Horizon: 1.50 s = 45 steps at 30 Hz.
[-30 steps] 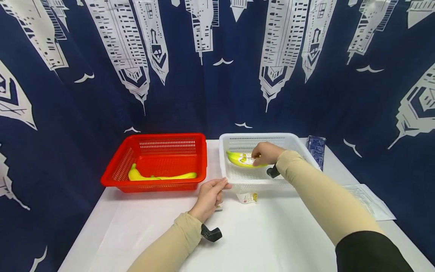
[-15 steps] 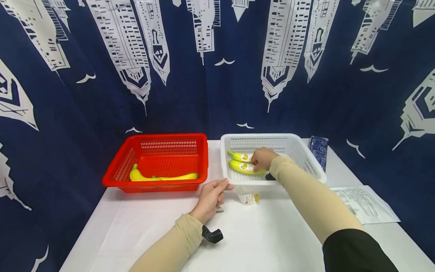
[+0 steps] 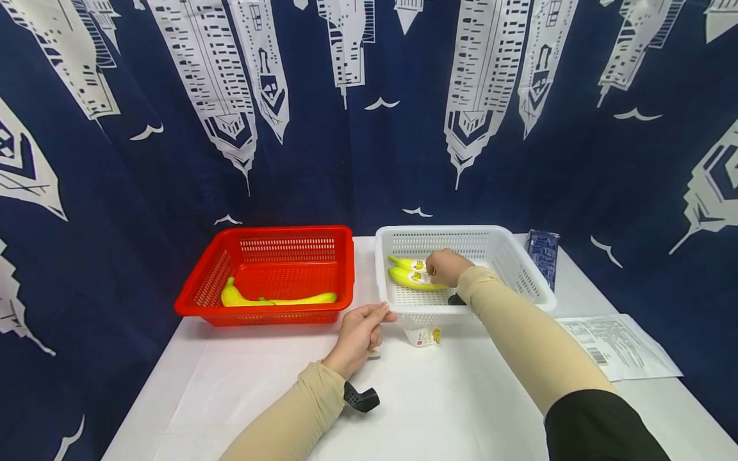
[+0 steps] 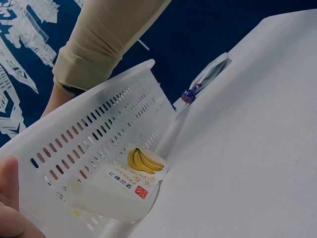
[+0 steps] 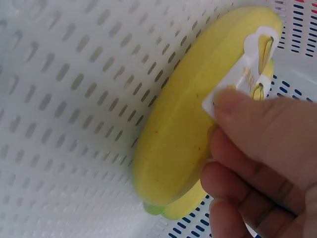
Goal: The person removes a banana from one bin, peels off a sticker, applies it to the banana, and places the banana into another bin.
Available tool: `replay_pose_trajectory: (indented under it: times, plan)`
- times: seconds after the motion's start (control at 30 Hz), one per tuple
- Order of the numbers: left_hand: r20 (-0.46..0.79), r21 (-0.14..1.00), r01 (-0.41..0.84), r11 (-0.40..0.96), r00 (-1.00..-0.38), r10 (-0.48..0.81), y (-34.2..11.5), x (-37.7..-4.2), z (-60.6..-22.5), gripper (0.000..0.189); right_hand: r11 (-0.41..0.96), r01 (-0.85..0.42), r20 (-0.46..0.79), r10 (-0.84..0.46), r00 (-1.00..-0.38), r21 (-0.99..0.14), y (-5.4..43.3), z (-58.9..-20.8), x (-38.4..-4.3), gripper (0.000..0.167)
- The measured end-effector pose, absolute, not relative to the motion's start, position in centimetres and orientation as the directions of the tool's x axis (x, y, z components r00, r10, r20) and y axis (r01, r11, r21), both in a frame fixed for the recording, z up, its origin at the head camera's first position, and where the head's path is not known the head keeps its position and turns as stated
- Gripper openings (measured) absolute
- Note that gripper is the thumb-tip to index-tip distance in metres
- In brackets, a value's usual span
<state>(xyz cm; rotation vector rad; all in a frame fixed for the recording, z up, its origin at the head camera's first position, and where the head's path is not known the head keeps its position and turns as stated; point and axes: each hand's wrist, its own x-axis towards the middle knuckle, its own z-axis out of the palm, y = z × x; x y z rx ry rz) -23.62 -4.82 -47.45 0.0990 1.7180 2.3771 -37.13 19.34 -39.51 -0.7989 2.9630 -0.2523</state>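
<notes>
In the head view my left hand (image 3: 359, 336) pinches the front left corner of a white plastic basket (image 3: 496, 234) by its rim. My right hand (image 3: 446, 267) is inside that basket, over two yellow bananas (image 3: 410, 278) lying side by side, each with a white printed label. The right wrist view has the thumb on the end of one paper label (image 5: 240, 77), pinching it against the curled index finger. That label lies across the nearer banana (image 5: 173, 129); the other fingers curl beside it. The hand hides the bananas' right ends in the head view.
A red basket (image 3: 285, 230) on the left holds yellow bananas (image 3: 311, 299). Below the white basket's front lies a white piece printed with bananas (image 4: 136, 181). A dark blue packet (image 3: 543, 256) and a clear printed sleeve (image 3: 623, 349) lie at the right.
My right hand has shifted slightly left and lower, and a second banana now shows behind the front one. The left hand keeps its grip on the basket corner.
</notes>
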Motion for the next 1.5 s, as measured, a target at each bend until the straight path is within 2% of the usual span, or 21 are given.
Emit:
replay_pose_trajectory:
  times: [0.23, 0.67, 1.07, 1.23, 1.37, 1.5]
  plan:
    - [-0.077, 0.944, -0.138, -0.299, -0.975, 0.208, -4.6, -23.5, -47.5, 0.027, 0.857, -0.479, 0.006, -0.487, -0.873, -0.189, 19.6, -39.7, -37.1, 0.018]
    - [-0.086, 0.944, -0.143, -0.297, -0.977, 0.194, -4.3, -23.3, -47.6, 0.031, 0.867, -0.433, -0.027, -0.452, -0.891, -0.246, 20.4, -40.2, -37.4, 0.012]
    - [-0.085, 0.945, -0.138, -0.295, -0.979, 0.187, -4.2, -23.2, -47.5, 0.031, 0.801, -0.491, 0.052, -0.506, -0.861, -0.342, 18.3, -37.7, -36.2, 0.015]
    - [-0.071, 0.962, -0.113, -0.248, -0.982, 0.174, -4.3, -22.8, -47.1, 0.034, 0.781, -0.5, 0.119, -0.494, -0.861, -0.375, 17.3, -36.5, -35.3, 0.015]
    - [0.031, 0.969, -0.013, -0.245, -0.984, 0.174, -4.7, -21.9, -45.9, 0.044, 0.749, -0.504, 0.197, -0.468, -0.862, -0.429, 15.7, -35.7, -34.0, 0.017]
    - [0.305, 0.911, 0.238, -0.336, -0.938, 0.162, -5.7, -20.8, -43.4, 0.04, 0.681, -0.517, 0.294, -0.426, -0.856, -0.519, 13.6, -35.6, -32.2, 0.016]
